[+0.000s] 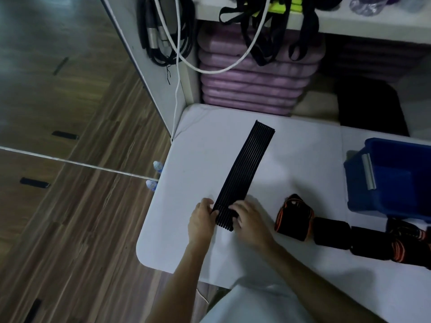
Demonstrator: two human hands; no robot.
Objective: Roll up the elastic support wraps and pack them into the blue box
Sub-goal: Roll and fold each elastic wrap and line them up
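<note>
A person stands at the near edge of a white table (198, 159) with a long black ribbed wrap (245, 169) laid out flat on it, running from the near middle of the tabletop away toward the far side. The left hand (201, 217) grips the near end of the wrap at its left edge, thumb on top and fingers curled against the fabric. The right hand (247, 217) lies over the same near end from the right, its fingers bent down onto the ribbed surface and pressing it; whether they pinch a fold beneath cannot be told. The far end of the wrap lies free and flat, well apart from both hands. To the right of the hands, a row of rolled wraps sits along the near part of the table: a black-and-orange roll (294, 216) closest to the right hand, then a plain black roll (331, 233) touching it, then more dark rolls (373, 244) reaching the right edge of the view. Just beyond that row, at the right side of the table, stands the blue box (394, 164), open at the top, with a pale handle on its left wall. Past the far edge of the table, a stack of purple mats (251, 82) fills a white shelf, with black straps (261, 26) and a white cable (177, 73) hanging in front. Wood-patterned floor (70, 217) shows to the left.
</note>
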